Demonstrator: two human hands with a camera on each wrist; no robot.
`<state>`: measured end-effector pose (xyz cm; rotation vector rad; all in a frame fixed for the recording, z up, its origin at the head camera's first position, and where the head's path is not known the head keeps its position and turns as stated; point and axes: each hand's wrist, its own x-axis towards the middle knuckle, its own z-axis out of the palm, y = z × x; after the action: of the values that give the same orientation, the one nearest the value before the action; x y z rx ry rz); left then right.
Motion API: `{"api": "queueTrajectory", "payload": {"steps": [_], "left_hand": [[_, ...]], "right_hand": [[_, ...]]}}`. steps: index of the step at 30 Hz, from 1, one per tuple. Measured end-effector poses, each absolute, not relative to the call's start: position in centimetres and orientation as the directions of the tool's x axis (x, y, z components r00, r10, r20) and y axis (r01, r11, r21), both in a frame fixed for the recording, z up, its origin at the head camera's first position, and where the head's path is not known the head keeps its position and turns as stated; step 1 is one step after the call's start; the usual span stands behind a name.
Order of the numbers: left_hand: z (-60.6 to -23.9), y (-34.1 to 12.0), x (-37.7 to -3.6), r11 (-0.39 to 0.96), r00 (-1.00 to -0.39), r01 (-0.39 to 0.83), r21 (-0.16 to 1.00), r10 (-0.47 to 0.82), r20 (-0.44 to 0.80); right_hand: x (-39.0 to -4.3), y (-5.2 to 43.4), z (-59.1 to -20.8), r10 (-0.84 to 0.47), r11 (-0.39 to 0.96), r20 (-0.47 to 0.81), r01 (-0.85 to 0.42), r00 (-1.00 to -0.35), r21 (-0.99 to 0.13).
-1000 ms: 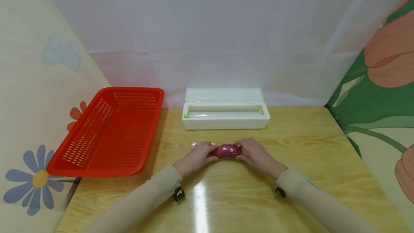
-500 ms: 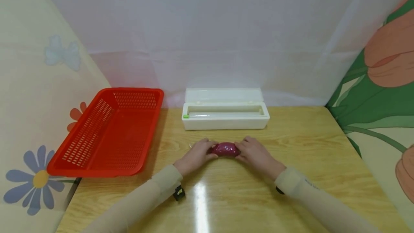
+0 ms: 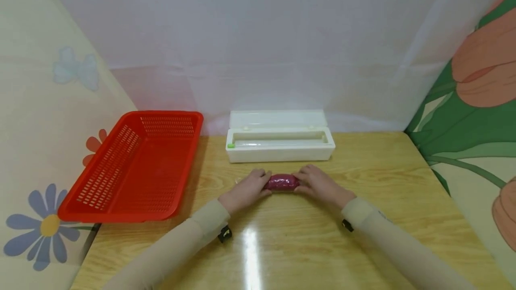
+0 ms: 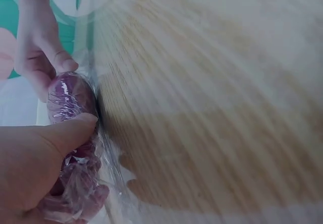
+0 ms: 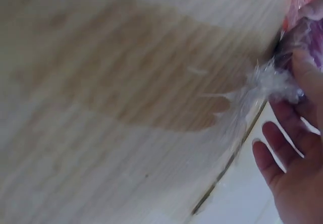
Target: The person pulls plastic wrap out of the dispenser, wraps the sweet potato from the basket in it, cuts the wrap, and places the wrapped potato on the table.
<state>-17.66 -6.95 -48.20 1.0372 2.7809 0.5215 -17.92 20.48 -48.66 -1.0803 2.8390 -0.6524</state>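
Note:
A purple-red oblong vegetable (image 3: 283, 182), which looks like a sweet potato, lies low over the table between both hands. Clear cling film (image 5: 270, 82) covers it and bunches up at its ends. My left hand (image 3: 247, 190) grips the left end, its thumb lying across the film in the left wrist view. On the right end my right hand (image 3: 322, 187) pinches with thumb and forefinger; the right wrist view shows its other fingers spread apart. The fingertips on the far side of the sweet potato are partly hidden.
Behind the hands stands a white cling film dispenser (image 3: 280, 154), lid up, with a green slider (image 3: 231, 146) at its left end. A red plastic basket (image 3: 159, 160) sits at the left of the wooden table (image 3: 306, 249). A white sheet hangs behind.
Both hands and the sweet potato have shifted slightly away from me, toward the dispenser. The shine on the wrapped sweet potato has changed, and less loose film shows by the left hand.

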Motion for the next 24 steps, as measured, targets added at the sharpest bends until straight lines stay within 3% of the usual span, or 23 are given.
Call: {"api": "queueTrajectory", "payload": {"steps": [5, 13, 24], "left_hand": [[-48.1, -6.5, -18.6, 0.693, -0.754, 0.619, 0.371, 0.656, 0.032], [-49.5, -6.3, -19.6, 0.657, -0.799, 0.468, 0.592, 0.6, -0.034], [-49.9, -7.5, -18.0, 0.561, -0.736, 0.462, 0.687, 0.675, -0.056]], "right_hand": [[-19.2, 21.0, -48.7, -0.675, 0.647, 0.103, -0.653, -0.731, -0.395], [-19.4, 20.8, -48.9, -0.648, 0.642, 0.115, -0.622, -0.753, -0.449], [-17.4, 20.2, -48.4, -0.656, 0.629, 0.113, -0.623, -0.746, -0.464]]}}
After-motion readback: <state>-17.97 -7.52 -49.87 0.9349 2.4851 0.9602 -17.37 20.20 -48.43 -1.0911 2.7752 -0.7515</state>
